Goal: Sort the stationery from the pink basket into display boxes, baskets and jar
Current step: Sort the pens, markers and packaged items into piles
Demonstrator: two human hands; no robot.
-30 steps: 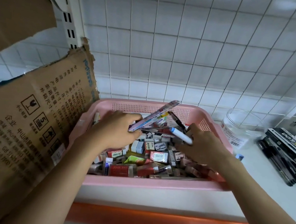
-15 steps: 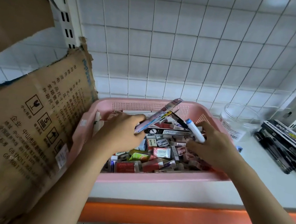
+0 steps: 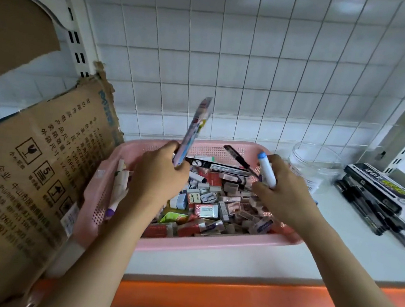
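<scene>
Fingers of our left hand (image 3: 159,171) curl round a long flat pen packet (image 3: 195,130), tilted up over the pink basket (image 3: 212,244); our right hand (image 3: 284,197) clamps a white blue-capped marker (image 3: 265,171) and a black pen (image 3: 239,158). Two items in one grip — either could slip back among the erasers before reaching the clear jar (image 3: 316,165) at far right.

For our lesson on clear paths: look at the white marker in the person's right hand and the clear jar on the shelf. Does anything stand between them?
Nothing visible does. The right hand holds the white marker above the pink basket, together with a black pen. The jar stands just right of the basket, mouth open, with only the basket's rim below the way.
</scene>
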